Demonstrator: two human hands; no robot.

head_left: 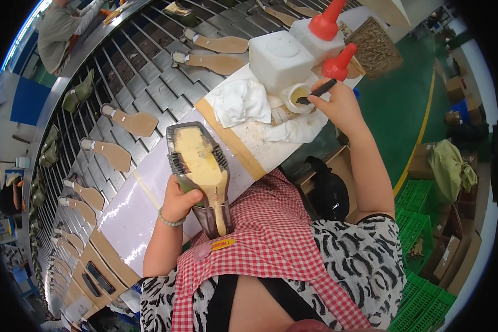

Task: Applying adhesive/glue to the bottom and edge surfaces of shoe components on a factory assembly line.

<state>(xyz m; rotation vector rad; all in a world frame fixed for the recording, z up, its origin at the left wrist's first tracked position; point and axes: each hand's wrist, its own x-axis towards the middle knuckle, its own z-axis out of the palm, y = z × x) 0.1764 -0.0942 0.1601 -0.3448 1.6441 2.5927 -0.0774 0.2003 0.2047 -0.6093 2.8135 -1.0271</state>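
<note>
My left hand (178, 203) grips a dark shoe upper (205, 216) at its side, with the thumb on the near part. The upper is turned bottom up and shows a pale yellow underside (195, 155) with dark, gathered edges around the toe part. My right hand (337, 106) is closed on the black handle of a brush (322, 91). The brush's lower end is at the mouth of a small white jar (297, 105) holding yellowish stuff; its bristles cannot be made out. Beside the jar lies a crumpled white cloth (242, 102).
Behind the jar stand white plastic bottles (279, 58) with red nozzles (337, 62). Several tan soles (130, 120) lie on the metal slatted conveyor (174, 91), along with green shoe uppers (78, 93). Green crates (418, 232) stand to the right. Another person (58, 39) is at the far left.
</note>
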